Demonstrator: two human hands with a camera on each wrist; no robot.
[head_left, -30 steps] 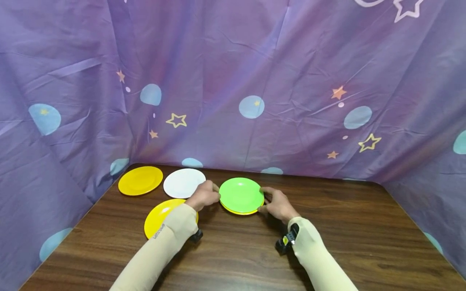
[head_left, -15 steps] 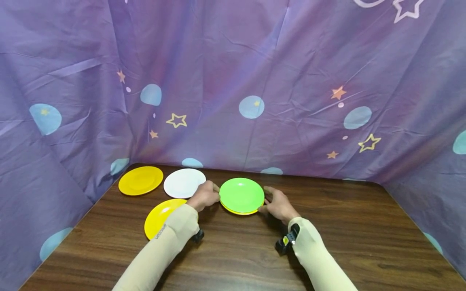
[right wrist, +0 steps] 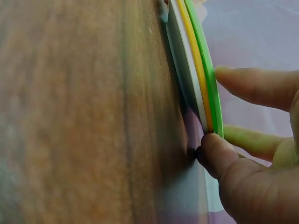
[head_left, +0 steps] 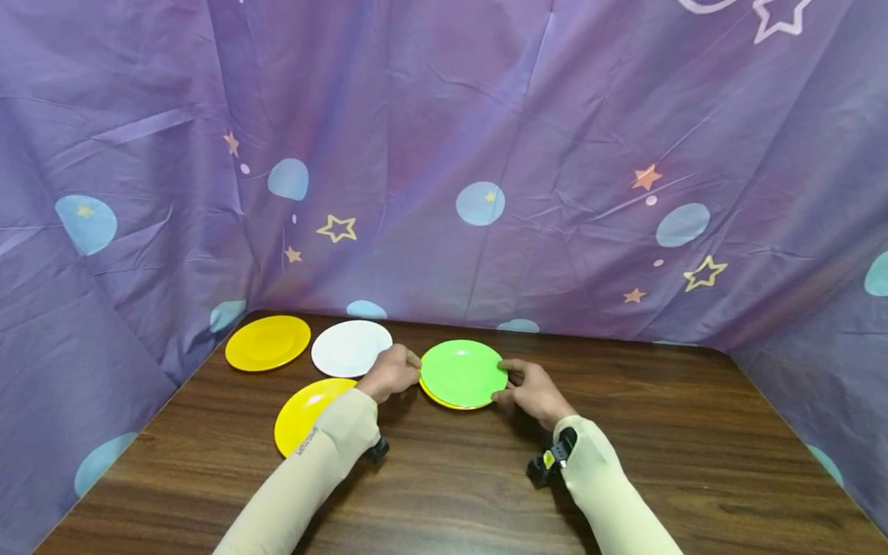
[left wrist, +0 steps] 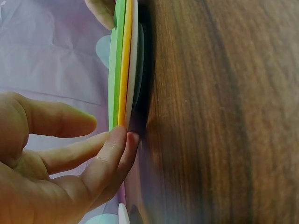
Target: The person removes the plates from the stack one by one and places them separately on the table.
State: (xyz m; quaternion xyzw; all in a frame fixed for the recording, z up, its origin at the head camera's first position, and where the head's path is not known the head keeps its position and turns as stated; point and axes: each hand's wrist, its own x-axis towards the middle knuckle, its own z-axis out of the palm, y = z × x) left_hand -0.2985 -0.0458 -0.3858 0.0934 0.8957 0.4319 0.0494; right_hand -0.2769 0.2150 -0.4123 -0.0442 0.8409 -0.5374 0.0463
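A green plate tops a stack on the table, with a yellow plate and a white plate beneath it. The green one sits slightly right of the yellow below. My left hand touches the stack's left edge with its fingertips; in the left wrist view one digit stays apart from the plates. On the right side, my right hand has fingers on the green plate's rim, one tip against its upper face and another at the stack's lower edge. What lies under the white plate is in shadow.
A yellow plate and a white plate lie at the back left. Another yellow plate is partly hidden under my left sleeve. The brown wooden table meets a purple curtain behind.
The green plate has shifted slightly right together with my right hand, showing more yellow rim at its left. My left hand stays at the stack's left edge.
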